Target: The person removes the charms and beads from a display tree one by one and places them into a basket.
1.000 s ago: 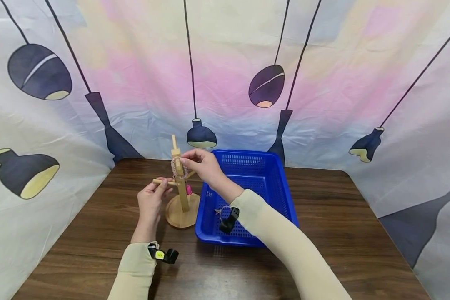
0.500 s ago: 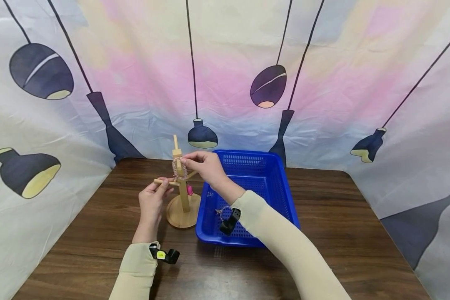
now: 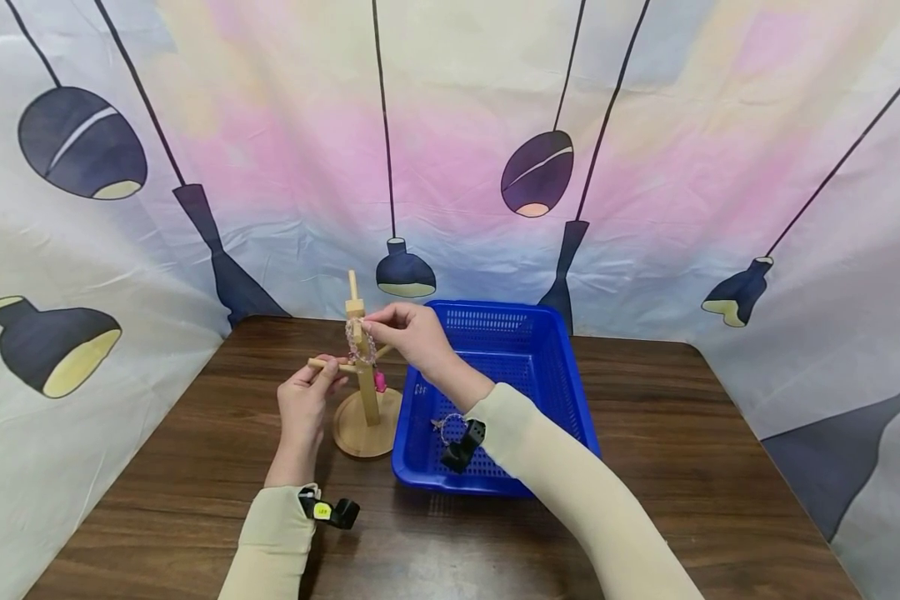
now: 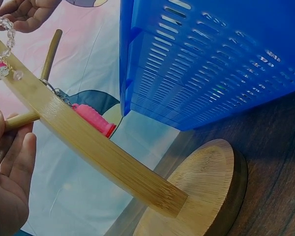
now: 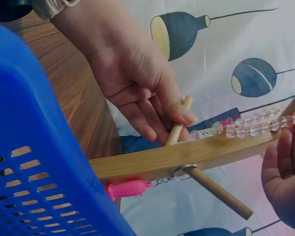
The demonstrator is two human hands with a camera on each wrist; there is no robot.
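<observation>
My left hand (image 3: pixel 303 404) pinches a side peg (image 4: pixel 22 121) of a wooden peg stand (image 4: pixel 103 140) that stands upright on a round base (image 4: pixel 211 172). Higher up, my right hand (image 3: pixel 416 333) pinches a clear pink beaded bracelet (image 5: pixel 255 129) between thumb and fingers. The bracelet's loop is around an upper peg, and a small pink and pale charm (image 4: pixel 1 69) dangles from it close to the post. A bright pink keychain (image 5: pixel 130 189) hangs by its metal ring from another peg (image 5: pixel 221 192).
A blue perforated basket (image 3: pixel 579 400) stands immediately right of the stand, under my right forearm. In it lies another beaded bracelet (image 3: pixel 453 427), partly hidden by the wrist camera. The brown wooden table (image 3: pixel 660 442) ends at a printed curtain (image 3: pixel 465 150) behind.
Both hands keep nearly the same place and hold. The bracelet hangs very slightly lower at the upper peg than before.
</observation>
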